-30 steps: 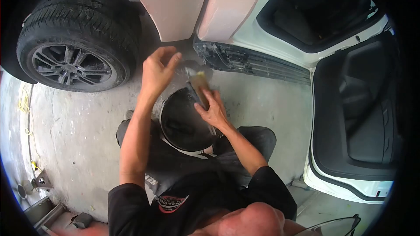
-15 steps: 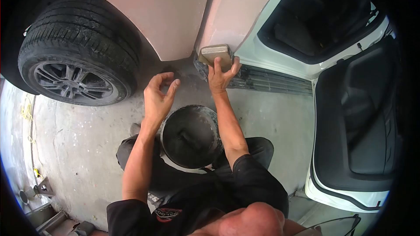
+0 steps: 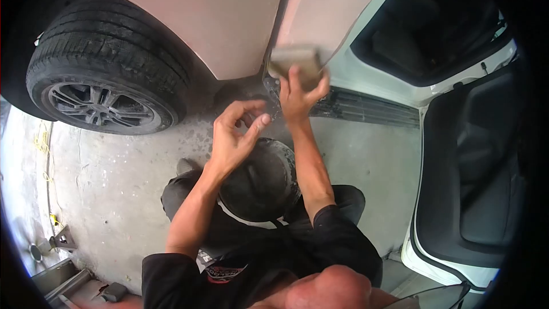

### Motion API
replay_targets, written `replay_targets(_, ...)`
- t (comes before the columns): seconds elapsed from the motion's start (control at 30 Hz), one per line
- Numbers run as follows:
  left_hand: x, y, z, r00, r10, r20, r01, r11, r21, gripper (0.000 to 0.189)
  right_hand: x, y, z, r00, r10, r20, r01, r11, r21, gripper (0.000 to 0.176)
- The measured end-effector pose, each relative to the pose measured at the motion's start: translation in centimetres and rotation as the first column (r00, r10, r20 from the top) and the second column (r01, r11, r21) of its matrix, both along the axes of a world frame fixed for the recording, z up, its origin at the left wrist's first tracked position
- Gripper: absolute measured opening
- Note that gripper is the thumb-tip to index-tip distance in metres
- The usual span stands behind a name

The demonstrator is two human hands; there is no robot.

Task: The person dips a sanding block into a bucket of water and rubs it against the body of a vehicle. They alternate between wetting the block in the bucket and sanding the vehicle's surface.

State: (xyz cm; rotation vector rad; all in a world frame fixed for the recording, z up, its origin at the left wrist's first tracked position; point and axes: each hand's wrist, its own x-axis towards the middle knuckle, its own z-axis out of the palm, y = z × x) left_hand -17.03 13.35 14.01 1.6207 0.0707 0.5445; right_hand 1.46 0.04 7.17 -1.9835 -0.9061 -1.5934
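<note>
My right hand grips a beige sanding block, blurred by motion, against the lower end of the primed pinkish car panel beside the door opening. Its fingers spread over the block's near face. My left hand hangs in the air to the left, above the rim of a black bucket. The left fingers are curled loosely, with a gap to the thumb and nothing seen between them. The bucket stands between my knees, its inside dark and partly hidden by my left forearm.
A car wheel stands at the left under the pinkish fender. An open car door closes off the right side, above a dark ribbed sill. A yellow cord lies on the concrete floor, near metal equipment at the lower left.
My left hand has moved right, over the bucket's edge. The right hand and sanding block have shifted slightly up and right along the panel. The whole view has shifted a little.
</note>
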Motion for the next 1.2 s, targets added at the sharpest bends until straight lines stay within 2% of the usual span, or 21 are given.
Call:
replay_targets(0.03,-0.7,-0.5,-0.3,0.996,-0.083,0.016,0.084,0.994,-0.072,0.028,-1.8,1.5,5.7,0.999,0.014,-0.051,-0.013,1.0,0.022,0.071)
replay_targets(0.07,-1.9,-1.2,0.4,0.98,-0.19,0.052,0.196,0.968,-0.155,0.029,-2.9,2.1,8.3,0.994,0.029,-0.104,-0.024,0.999,0.045,0.074)
replay_targets(0.17,-4.6,-2.4,6.8,0.83,-0.474,0.292,0.55,0.782,-0.294,0.037,-1.6,1.4,2.7,0.995,-0.022,-0.098,0.026,0.999,0.037,0.073)
replay_targets(0.2,-5.8,-2.8,8.8,0.733,-0.564,0.382,0.675,0.673,-0.303,0.042,-0.2,0.1,-2.2,0.998,-0.021,-0.064,0.021,1.0,0.002,0.073)
replay_targets(0.23,-7.3,-3.2,11.1,0.683,-0.622,0.384,0.73,0.553,-0.402,0.047,1.1,-1.1,-5.5,0.999,-0.017,-0.029,0.016,0.999,-0.037,0.072)
replay_targets(0.27,-8.5,-3.6,13.0,0.624,-0.675,0.394,0.763,0.418,-0.492,0.052,1.6,-0.8,-4.7,1.0,-0.012,-0.002,0.012,0.999,-0.03,0.073)
replay_targets(0.33,-9.4,-4.3,14.3,0.496,-0.693,0.523,0.827,0.194,-0.527,0.07,1.3,-0.8,-3.6,0.999,-0.029,0.014,0.03,0.999,-0.02,0.076)
replay_targets(0.37,-9.3,-4.6,14.7,0.466,-0.658,0.592,0.845,0.132,-0.518,0.077,-0.3,0.4,0.0,0.996,0.001,-0.084,0.002,0.999,0.038,0.077)
replay_targets(0.4,-9.0,-5.6,14.1,0.433,-0.564,0.703,0.868,0.049,-0.494,0.077,-1.7,1.6,3.8,0.992,0.038,-0.123,-0.028,0.996,0.086,0.077)
replay_targets(0.47,-8.5,-7.7,12.9,0.32,-0.341,0.884,0.915,-0.132,-0.382,0.086,-2.5,2.7,6.7,0.994,0.055,-0.092,-0.044,0.993,0.111,0.078)
replay_targets(0.5,-7.7,-9.5,13.9,0.314,-0.199,0.928,0.933,-0.117,-0.341,0.085,-1.9,2.2,4.4,0.995,0.016,-0.099,-0.009,0.997,0.072,0.079)
replay_targets(0.6,-8.7,-6.7,12.4,0.289,-0.433,0.854,0.919,-0.124,-0.374,0.068,1.6,-0.7,-4.9,0.997,-0.027,-0.072,0.027,1.0,0.005,0.08)
replay_targets(0.67,-8.7,-8.4,11.8,0.276,-0.321,0.906,0.916,-0.199,-0.349,0.065,2.6,-1.9,-7.7,0.996,0.007,-0.09,-0.008,1.0,-0.011,0.079)
replay_targets(0.73,-8.7,-9.5,11.3,0.294,-0.271,0.916,0.891,-0.268,-0.366,0.065,0.4,0.0,-1.0,0.993,0.063,-0.098,-0.056,0.996,0.07,0.072)
replay_targets(0.8,-8.2,-9.0,10.7,0.314,-0.41,0.856,0.903,-0.15,-0.403,0.07,-2.5,1.5,7.3,0.988,0.085,-0.132,-0.069,0.99,0.121,0.068)
replay_targets(0.83,-7.8,-9.2,10.4,0.323,-0.452,0.832,0.907,-0.104,-0.408,0.07,-2.8,1.5,8.8,0.988,0.065,-0.142,-0.053,0.994,0.091,0.064)
replay_targets(0.87,-7.6,-9.8,9.7,0.324,-0.445,0.835,0.911,-0.091,-0.402,0.066,-2.2,1.0,7.6,0.99,0.051,-0.134,-0.04,0.996,0.08,0.065)
replay_targets(0.97,-8.4,-9.9,10.8,0.369,-0.531,0.762,0.876,-0.076,-0.477,0.057,1.1,-1.0,-3.3,0.996,-0.017,-0.083,0.018,1.0,0.016,0.069)
replay_targets(1.07,-9.3,-9.1,14.2,0.41,-0.61,0.678,0.801,-0.114,-0.587,0.059,1.1,-2.0,-3.9,0.99,0.017,-0.143,-0.018,1.0,-0.01,0.071)
replay_targets(1.13,-9.0,-9.1,14.4,0.411,-0.597,0.689,0.808,-0.111,-0.578,0.052,-1.2,-0.8,2.7,0.98,0.035,-0.197,-0.025,0.998,0.051,0.072)
replay_targets(1.2,-8.8,-9.5,13.0,0.431,-0.553,0.713,0.801,-0.129,-0.584,0.043,-2.5,0.3,7.2,0.983,0.091,-0.157,-0.076,0.992,0.1,0.068)
